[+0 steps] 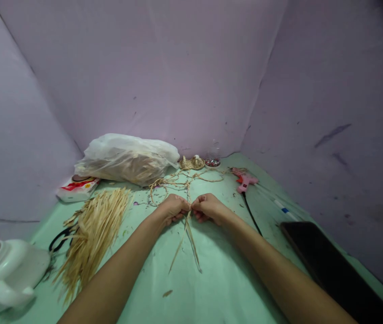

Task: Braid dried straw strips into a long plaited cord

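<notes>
My left hand [174, 209] and my right hand [207, 208] meet over the middle of the table, both closed in a pinch on a braided straw cord [188, 191]. From between my fingertips the cord runs away from me toward a loose tangle of the same cord [166, 182]. Loose straw strands [191, 240] hang toward me from below the pinch, spread into an upside-down V. A bundle of dry straw [97, 234] lies left of my left forearm, with the black handle of what looks like scissors [59, 238] partly under it.
On the green table [164, 274], a plastic bag [127, 157] stands at the back, beside a small woven piece [191, 163] and a container of beads [212, 162]. A pink glue gun [244, 180] with its cable and a dark phone [333, 270] lie right. A white pot [12, 274] sits left.
</notes>
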A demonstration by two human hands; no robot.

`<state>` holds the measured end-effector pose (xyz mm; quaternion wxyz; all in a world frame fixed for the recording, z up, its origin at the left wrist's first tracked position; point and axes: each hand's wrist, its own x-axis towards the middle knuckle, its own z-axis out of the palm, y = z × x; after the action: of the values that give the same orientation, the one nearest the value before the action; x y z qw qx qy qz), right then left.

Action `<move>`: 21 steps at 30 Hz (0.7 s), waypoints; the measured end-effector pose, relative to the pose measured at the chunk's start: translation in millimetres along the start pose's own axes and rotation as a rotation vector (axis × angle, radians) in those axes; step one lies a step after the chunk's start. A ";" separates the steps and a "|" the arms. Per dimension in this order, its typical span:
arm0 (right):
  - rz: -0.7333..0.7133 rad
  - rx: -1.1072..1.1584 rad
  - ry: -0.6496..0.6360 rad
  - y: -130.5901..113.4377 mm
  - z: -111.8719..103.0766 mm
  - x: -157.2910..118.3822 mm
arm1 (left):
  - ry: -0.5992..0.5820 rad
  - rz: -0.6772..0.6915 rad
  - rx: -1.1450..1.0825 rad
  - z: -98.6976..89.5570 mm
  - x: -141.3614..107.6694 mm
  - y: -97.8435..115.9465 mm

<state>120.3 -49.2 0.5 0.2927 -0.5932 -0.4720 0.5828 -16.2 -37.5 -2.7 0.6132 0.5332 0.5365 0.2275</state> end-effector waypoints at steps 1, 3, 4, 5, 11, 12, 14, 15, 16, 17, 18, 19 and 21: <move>-0.002 -0.012 0.004 0.6 -0.5 1.1 | 0.012 0.001 0.017 0.5 0.1 -0.6; -0.010 -0.005 -0.002 1.4 -0.9 2.1 | 0.039 -0.004 0.037 1.6 0.2 -1.5; -0.013 0.004 -0.005 1.8 -0.9 2.2 | 0.053 -0.007 0.040 2.2 0.1 -1.6; -0.015 0.014 -0.008 2.2 -0.9 2.0 | 0.065 -0.012 0.041 2.9 -0.2 -1.4; -0.007 0.073 -0.058 4.2 -1.3 2.0 | 0.112 -0.042 0.130 6.6 -6.0 4.7; 0.000 0.081 -0.065 4.2 -1.5 2.1 | 0.120 -0.035 0.173 6.5 -6.9 5.6; 0.012 0.107 -0.080 4.1 -1.8 2.1 | 0.133 0.003 0.280 5.8 -8.1 6.7; 0.015 0.128 -0.092 3.9 -1.8 2.0 | 0.141 0.028 0.344 5.4 -8.6 7.1; 0.018 0.151 -0.104 3.9 -1.7 1.8 | 0.152 0.052 0.411 5.4 -9.5 7.7; 0.018 0.169 -0.112 4.0 -1.4 1.8 | 0.171 0.070 0.484 6.1 -11.0 8.5; 0.014 0.175 -0.111 4.4 -0.8 1.8 | 0.200 0.084 0.566 7.5 -13.4 9.9; 0.007 0.170 -0.102 4.9 -0.1 2.0 | 0.244 0.094 0.651 10.1 -17.0 11.8; -0.012 0.146 -0.065 6.5 1.9 2.5 | 0.344 0.110 0.811 18.5 -27.3 17.0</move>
<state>119.5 -49.8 -6.7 0.3231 -0.5482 -0.4412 0.6328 -3.3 -62.7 21.3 0.2433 0.7127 0.6476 0.1161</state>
